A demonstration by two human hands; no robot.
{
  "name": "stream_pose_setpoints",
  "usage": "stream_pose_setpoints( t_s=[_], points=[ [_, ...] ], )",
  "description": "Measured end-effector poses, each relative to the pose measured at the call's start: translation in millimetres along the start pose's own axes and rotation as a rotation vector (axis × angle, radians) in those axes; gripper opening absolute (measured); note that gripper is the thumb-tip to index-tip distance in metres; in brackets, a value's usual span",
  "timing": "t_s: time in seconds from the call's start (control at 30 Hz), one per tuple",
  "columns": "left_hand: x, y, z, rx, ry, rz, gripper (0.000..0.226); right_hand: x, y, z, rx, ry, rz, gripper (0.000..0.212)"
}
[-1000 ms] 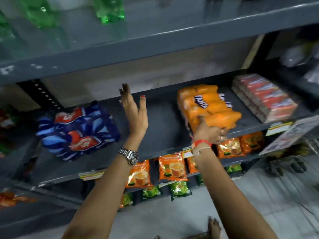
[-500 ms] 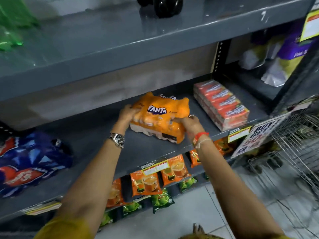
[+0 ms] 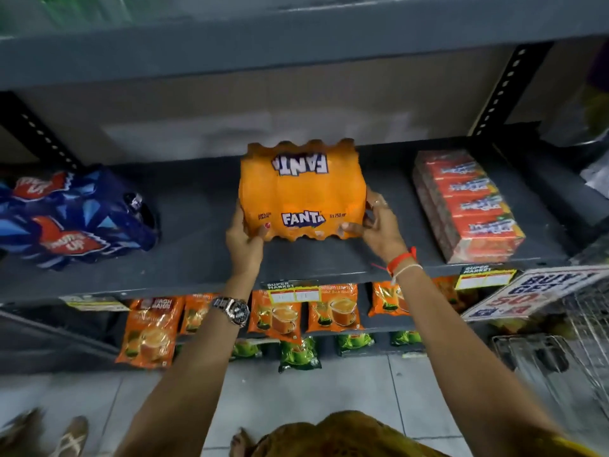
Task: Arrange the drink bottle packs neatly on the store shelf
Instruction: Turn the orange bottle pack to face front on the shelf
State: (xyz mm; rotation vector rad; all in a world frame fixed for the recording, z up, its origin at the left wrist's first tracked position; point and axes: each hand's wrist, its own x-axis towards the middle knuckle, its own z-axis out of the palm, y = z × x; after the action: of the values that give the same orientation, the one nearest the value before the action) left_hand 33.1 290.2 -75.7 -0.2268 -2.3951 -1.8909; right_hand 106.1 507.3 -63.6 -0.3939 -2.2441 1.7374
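One orange Fanta pack (image 3: 301, 189) sits in the middle of the grey shelf (image 3: 197, 258), and both hands are clamped on its near end: the left hand (image 3: 244, 240) grips the near left corner with the thumb pressed on the wrap, the right hand (image 3: 379, 225) grips the near right corner, fingers curled round the side. The wrap carries the word "FANTA" twice — once upright near the hands, once upside down toward the back — plus "8 x 250" with the unit blurred, and a small two-line mark at the left too soft to read. On the same shelf, well apart to the left, lies one blue Thums Up pack (image 3: 72, 216), its red logo showing twice. To the right, near but not touching the Fanta, stands one shrink-wrapped block of red-orange cartons (image 3: 468, 202); its lettering is blurred. Two yellow price tags (image 3: 291, 291) on the shelf edge read "SUPER MARKET". Below hang orange tea pouches (image 3: 151, 328), at least five — one reads "WAGH BAKRI". A tilted sign (image 3: 534, 291) at the right reads "BUY 1 GET".
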Motion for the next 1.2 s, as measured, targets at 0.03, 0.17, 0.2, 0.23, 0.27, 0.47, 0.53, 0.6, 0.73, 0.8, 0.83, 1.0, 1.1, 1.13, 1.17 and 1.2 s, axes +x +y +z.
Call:
stream_pose_setpoints(
  t_s=[0.03,0.17,0.2,0.23,0.27,0.47,0.53,0.6,0.73,0.8,0.83,1.0,1.1,1.13,1.17,1.2],
  points=[
    [-1,-6,-1,0.021,0.010,-0.001,0.063,-2,5,2,-0.026,-0.013,-0.008,0.078],
    [-4,-14,0,0.062,0.041,-0.042,0.061,-2,7,5,0.010,-0.042,-0.004,0.055],
    [-6,-11,1,0.058,0.053,-0.050,0.063,1,3,6,0.084,0.001,0.031,0.049],
    [-11,-9,4,0.042,0.071,-0.062,0.065,8,-2,7,0.169,0.066,0.086,0.049],
    [-19,-5,8,0.004,0.096,-0.080,0.067,16,-6,7,0.249,0.125,0.141,0.051],
    [-58,17,38,-0.146,0.021,-0.192,0.066,42,-25,10,0.460,-0.130,0.275,0.061],
    [-48,26,39,-0.142,-0.088,-0.270,0.074,47,-33,9,0.449,-0.109,0.281,0.055],
    [-36,32,37,-0.153,-0.168,-0.325,0.081,51,-35,9,0.400,-0.053,0.270,0.046],
    [-5,35,30,-0.250,-0.298,-0.387,0.083,35,-24,12,0.362,0.104,0.244,0.028],
    [16,35,20,-0.288,-0.382,-0.368,0.076,18,-19,19,0.394,0.167,0.205,0.008],
    [27,34,13,-0.294,-0.436,-0.347,0.069,8,-18,24,0.410,0.186,0.191,0.009],
    [64,38,-13,-0.314,-0.315,-0.467,0.018,-30,-26,71,0.374,0.135,0.131,0.020],
    [77,36,-25,-0.425,0.055,-0.516,0.026,-36,-39,110,0.321,-0.050,0.053,0.013],
    [78,32,-29,-0.443,0.157,-0.478,0.021,-34,-44,118,0.280,-0.140,0.040,0.021],
    [76,27,-32,-0.444,0.218,-0.432,0.016,-32,-46,123,0.243,-0.222,0.034,0.029],
    [72,22,-35,-0.435,0.228,-0.400,0.023,-29,-48,126,0.240,-0.258,0.022,0.032]
  ],
)
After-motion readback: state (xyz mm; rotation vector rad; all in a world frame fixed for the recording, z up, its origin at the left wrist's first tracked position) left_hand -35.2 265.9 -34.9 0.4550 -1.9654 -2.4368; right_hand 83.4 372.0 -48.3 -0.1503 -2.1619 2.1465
